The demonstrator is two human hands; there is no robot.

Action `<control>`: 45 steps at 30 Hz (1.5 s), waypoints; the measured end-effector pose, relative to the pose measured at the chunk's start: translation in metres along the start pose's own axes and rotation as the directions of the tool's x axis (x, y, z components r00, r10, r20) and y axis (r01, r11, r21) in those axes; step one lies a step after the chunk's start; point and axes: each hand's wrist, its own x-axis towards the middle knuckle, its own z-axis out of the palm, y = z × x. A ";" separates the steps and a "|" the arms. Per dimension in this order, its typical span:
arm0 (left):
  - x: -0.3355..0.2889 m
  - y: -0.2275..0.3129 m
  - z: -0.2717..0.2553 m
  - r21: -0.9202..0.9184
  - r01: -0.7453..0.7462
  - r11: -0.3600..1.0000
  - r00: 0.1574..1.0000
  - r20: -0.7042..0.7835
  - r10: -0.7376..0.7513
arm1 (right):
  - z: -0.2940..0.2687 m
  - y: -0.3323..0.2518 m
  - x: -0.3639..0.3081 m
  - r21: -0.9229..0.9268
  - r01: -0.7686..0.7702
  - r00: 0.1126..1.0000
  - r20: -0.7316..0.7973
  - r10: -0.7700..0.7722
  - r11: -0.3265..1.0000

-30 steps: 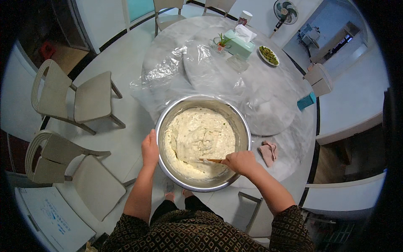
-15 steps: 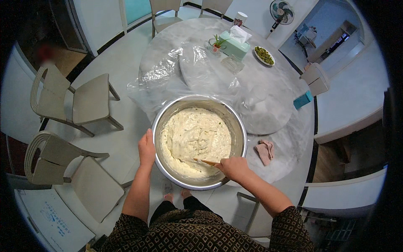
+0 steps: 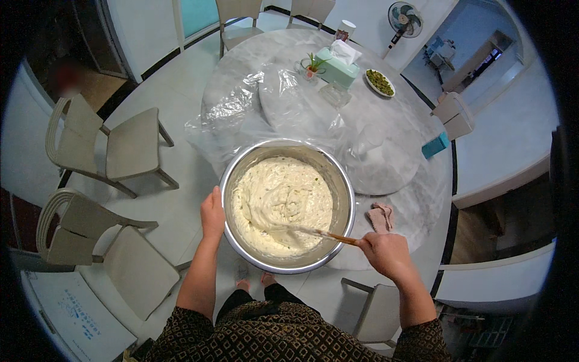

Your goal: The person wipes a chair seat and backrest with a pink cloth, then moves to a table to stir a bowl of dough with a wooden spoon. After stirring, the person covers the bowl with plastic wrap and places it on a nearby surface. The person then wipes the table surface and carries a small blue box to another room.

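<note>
A large steel mixing bowl [image 3: 348,208] holds thick, pale batter [image 3: 283,187] flecked with green bits. At its left rim, my left hand [image 3: 212,214] grips the edge, thumb along the outside. My right hand [image 3: 386,253], just past the bowl's right front rim, is closed round wooden chopsticks [image 3: 341,238]. They slant leftward over the rim, and their batter-coated far ends sink into the batter, which is drawn up in a soft ridge there. The bowl sits at the near edge of a round marbled table [image 3: 416,220].
Clear plastic sheeting [image 3: 235,108] lies behind the bowl. Farther back are a green tissue box [image 3: 339,71], a small plant [image 3: 311,65] and a plate of green food [image 3: 379,82]. A pink cloth [image 3: 381,216] rests at right. Chairs [image 3: 134,145] stand on the left.
My right hand has moved right and slightly toward me, from over the bowl to outside its rim, drawing the chopsticks partly out of the batter. My left hand stays on the rim.
</note>
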 end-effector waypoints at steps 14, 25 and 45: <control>-0.002 0.003 0.005 -0.022 -0.007 1.000 0.999 -0.035 0.006 | 0.083 -0.022 0.068 0.262 -0.015 0.993 0.119 -0.017 0.965; -0.006 0.012 0.003 -0.038 -0.006 0.999 0.999 -0.038 0.004 | 0.092 -0.010 0.084 -0.089 0.269 0.905 -0.317 -0.283 0.959; -0.006 0.016 0.001 0.033 0.028 0.999 0.999 -0.030 -0.027 | 0.098 0.034 0.090 0.348 0.095 0.800 -0.584 0.136 0.933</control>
